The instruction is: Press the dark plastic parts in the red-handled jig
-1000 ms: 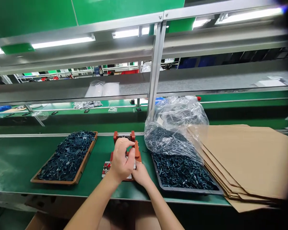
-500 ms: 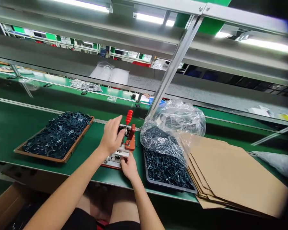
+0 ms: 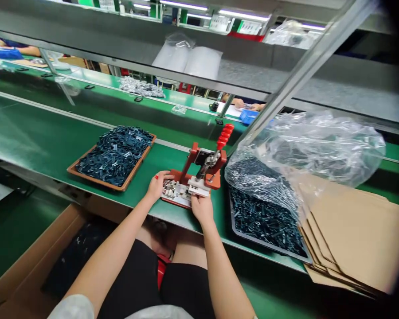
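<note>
A toggle-clamp fixture with a red base, metal plate and raised red-handled lever stands on the green bench in front of me. My left hand is at its left end, fingers stretched along the plate's edge, with a small red spot near them. My right hand is at the fixture's front, fingertips closed in just below the white block. Whatever those fingertips pinch is hidden.
An orange-brown tray heaped with dark small parts lies left. At right are a black tray of similar parts under a clear plastic bag, and stacked cardboard sheets. A slanted metal post rises behind; another person's hands show beyond.
My left hand has left the red lever and come down to the fixture's left end. My right hand stays at the fixture's front. The view has tilted down and shifted left.
</note>
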`<state>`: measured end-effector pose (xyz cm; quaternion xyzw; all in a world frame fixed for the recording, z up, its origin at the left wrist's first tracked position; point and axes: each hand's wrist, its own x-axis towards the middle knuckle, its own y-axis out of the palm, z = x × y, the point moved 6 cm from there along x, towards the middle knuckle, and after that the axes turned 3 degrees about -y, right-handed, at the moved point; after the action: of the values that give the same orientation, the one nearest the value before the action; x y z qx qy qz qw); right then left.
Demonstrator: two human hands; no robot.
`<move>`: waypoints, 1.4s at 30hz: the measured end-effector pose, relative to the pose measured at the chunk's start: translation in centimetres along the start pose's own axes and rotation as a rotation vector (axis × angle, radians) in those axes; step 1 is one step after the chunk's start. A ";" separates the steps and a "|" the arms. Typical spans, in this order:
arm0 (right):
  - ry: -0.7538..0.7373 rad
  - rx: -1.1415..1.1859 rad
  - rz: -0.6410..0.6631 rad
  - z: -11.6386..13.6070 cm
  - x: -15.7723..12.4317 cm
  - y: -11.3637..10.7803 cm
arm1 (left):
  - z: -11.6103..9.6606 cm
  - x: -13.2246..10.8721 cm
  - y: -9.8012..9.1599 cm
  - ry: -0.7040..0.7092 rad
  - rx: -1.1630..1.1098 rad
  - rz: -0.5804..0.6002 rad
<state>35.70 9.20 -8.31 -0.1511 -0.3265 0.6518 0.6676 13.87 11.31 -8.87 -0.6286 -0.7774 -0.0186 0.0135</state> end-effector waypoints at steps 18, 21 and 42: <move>-0.363 0.171 0.254 7.9 -15.3 4.8 | 6.8 -21.8 -3.2 -0.319 0.085 -0.051; -0.390 0.164 0.333 7.6 -15.4 5.3 | 8.8 -22.1 -5.9 -0.419 0.067 -0.112; -0.042 -0.310 -0.202 -3.0 2.3 -2.6 | 13.4 -22.5 -22.2 -0.372 0.893 -0.080</move>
<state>39.43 11.86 -8.35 -0.2050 -0.4502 0.5266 0.6914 -3.05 -14.72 -23.49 -0.5237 -0.7222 0.4290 0.1418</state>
